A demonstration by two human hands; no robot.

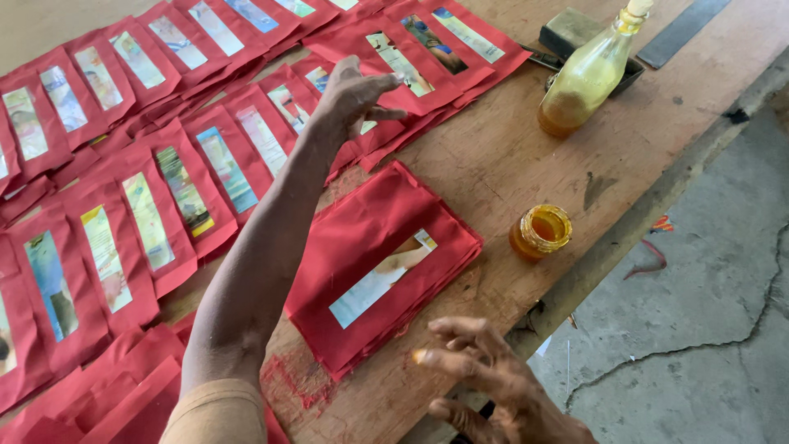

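My left hand [353, 97] reaches far across the wooden table [509, 156]. Its fingers are bent over the overlapping rows of red paper envelopes [222, 156], each with a narrow picture strip pasted on. Its fingertips touch one envelope [399, 66] in the far row. My right hand [485, 374] hovers near the table's front edge, fingers spread and holding nothing, with yellowish glue on a fingertip. Between the hands lies a stack of red envelopes [382, 263], and a picture strip shows on the top one.
A small open jar of amber glue [540, 232] stands right of the stack. A glass bottle of yellowish liquid [588, 78] stands farther back, beside a dark block [575, 33] and a flat dark strip [682, 31]. Cracked concrete floor [707, 271] lies beyond the table edge.
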